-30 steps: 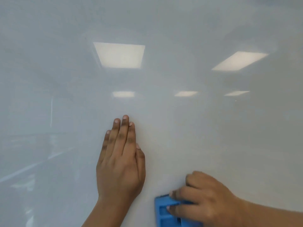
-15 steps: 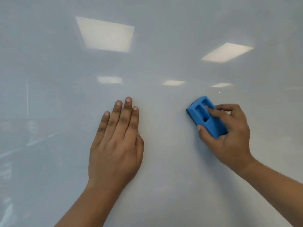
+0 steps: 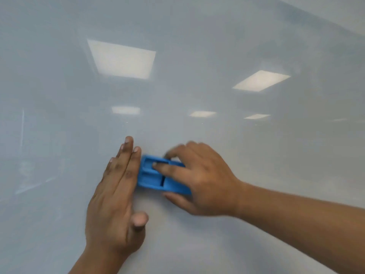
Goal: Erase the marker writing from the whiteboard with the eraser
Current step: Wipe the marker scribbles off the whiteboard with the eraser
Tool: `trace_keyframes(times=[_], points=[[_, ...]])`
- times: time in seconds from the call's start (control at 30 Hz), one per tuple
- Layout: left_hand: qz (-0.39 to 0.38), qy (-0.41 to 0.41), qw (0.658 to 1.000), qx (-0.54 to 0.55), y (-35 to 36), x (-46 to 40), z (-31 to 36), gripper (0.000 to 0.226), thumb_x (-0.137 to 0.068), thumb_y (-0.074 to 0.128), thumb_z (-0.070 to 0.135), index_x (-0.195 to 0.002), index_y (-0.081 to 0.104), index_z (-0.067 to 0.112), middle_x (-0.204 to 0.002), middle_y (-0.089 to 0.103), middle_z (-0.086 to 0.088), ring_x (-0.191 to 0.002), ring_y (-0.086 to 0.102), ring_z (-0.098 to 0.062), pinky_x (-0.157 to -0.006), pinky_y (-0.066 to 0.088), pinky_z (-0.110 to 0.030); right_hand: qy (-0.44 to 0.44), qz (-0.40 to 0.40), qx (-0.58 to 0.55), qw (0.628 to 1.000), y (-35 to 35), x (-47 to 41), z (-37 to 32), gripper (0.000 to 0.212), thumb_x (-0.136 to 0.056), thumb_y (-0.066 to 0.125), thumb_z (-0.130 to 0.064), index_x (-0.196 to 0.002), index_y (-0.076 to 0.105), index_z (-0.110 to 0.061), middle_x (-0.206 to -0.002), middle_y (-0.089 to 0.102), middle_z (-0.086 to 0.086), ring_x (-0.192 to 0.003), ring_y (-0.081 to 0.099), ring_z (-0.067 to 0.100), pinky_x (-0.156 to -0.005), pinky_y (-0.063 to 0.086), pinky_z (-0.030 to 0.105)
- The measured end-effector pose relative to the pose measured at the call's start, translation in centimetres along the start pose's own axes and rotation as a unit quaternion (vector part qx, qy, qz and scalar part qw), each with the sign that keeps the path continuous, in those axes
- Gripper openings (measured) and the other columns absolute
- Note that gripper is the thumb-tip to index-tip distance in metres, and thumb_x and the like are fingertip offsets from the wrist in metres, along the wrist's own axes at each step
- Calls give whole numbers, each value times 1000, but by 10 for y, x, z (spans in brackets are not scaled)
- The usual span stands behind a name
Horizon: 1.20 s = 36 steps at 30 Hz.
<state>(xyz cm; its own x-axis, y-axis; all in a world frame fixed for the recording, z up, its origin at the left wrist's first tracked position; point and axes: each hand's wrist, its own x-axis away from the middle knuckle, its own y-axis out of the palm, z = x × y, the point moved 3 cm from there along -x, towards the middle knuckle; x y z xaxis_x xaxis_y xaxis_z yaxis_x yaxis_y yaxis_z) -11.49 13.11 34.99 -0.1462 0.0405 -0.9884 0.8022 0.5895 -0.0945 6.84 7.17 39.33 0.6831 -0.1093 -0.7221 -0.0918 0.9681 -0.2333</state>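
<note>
I'm in the wiping step: my right hand (image 3: 205,180) grips the blue eraser (image 3: 158,176) just below the middle of the frame, index finger laid along its recessed top, thumb under the lower edge and the other fingers curled over the far side, so the fingers are closed around it and pressing it flat to the whiteboard (image 3: 256,244). The eraser's left end sits just beside, perhaps touching, the fingers of my left hand (image 3: 114,204), which lies in the lower centre-left of the frame with its fingers straight and together, holding nothing, thumb sticking out toward the lower middle; whether the palm is flat on the board or slightly lifted I cannot tell. The right hand is blurred, which I read as a stroke in progress. The board fills the whole view and mostly shows reflected ceiling lights (image 3: 122,59) in the upper half; I can pick out no clear marker writing, only a few tiny specks across the middle and pale streaks at the far left that may well be reflections. My judgement is that the job is close to finished. The next move calls for steering the eraser clear of the left hand, and for a look over the rest of the board for any leftover marks
</note>
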Motion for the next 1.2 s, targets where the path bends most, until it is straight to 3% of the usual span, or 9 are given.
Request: trace_keyframes(times=[0.17,0.3,0.5,0.67,0.73,0.9,1.03,1.1,1.2], points=[[-3,-5,998,-55,2,-5,5,75,-104,19,56,-152,37,1,-165,28,-7,-153,25,-18,-123,17,-28,74,50,22,996,-15,-71,55,50,-85,69,-46,-126,66,-17,-117,60,8,-90,57,29,-73,48,43],[6,-8,989,-146,10,-14,12,57,-98,35,31,-141,50,-5,-154,42,-16,-144,35,-24,-123,15,-28,264,110,36,958,-46,-64,157,52,-87,66,-51,-129,63,-21,-117,54,3,-101,57,26,-84,52,43],[30,-16,977,-213,21,-17,18,54,-95,35,22,-135,56,-8,-149,45,-22,-140,35,-28,-124,11,-29,619,132,17,774,-95,82,324,65,-84,67,-56,-136,57,-17,-136,59,11,-117,60,36,-99,50,46],[31,-59,973,-222,36,-12,29,58,-98,33,23,-146,42,-8,-159,33,-22,-149,26,-29,-126,9,-36,703,169,24,691,-64,230,261,80,-68,58,-71,-125,59,-14,-124,61,15,-105,61,41,-90,53,53],[11,-67,970,-234,39,-11,28,59,-100,32,23,-150,35,-7,-163,26,-20,-152,21,-30,-127,6,-37,684,200,0,701,-37,260,201,75,-66,56,-73,-120,56,-20,-117,54,4,-101,59,34,-83,53,49],[-7,-58,965,-255,41,-8,27,57,-102,32,22,-154,28,-3,-165,22,-18,-155,17,-28,-128,8,-40,517,206,-88,826,11,228,61,42,-71,68,-56,-101,56,-28,-101,45,-10,-87,52,7,-72,46,21],[-5,-53,966,-254,40,-6,25,57,-103,30,23,-154,29,-2,-165,23,-16,-154,19,-29,-128,10,-40,296,130,-79,943,11,145,29,42,-76,72,-43,-108,64,-18,-100,55,2,-87,55,21,-69,48,31],[-6,-50,966,-254,40,-6,25,57,-103,31,23,-154,30,-2,-165,23,-16,-154,20,-28,-128,10,-39,264,120,-24,957,-2,96,55,43,-79,70,-45,-113,66,-18,-102,58,5,-87,56,26,-70,50,36],[-1,-46,968,-245,39,-7,25,56,-103,33,21,-153,31,-2,-165,23,-15,-154,20,-28,-128,9,-39,367,151,-21,917,-25,35,113,44,-80,72,-47,-116,66,-23,-109,57,-1,-98,55,23,-79,52,39]])
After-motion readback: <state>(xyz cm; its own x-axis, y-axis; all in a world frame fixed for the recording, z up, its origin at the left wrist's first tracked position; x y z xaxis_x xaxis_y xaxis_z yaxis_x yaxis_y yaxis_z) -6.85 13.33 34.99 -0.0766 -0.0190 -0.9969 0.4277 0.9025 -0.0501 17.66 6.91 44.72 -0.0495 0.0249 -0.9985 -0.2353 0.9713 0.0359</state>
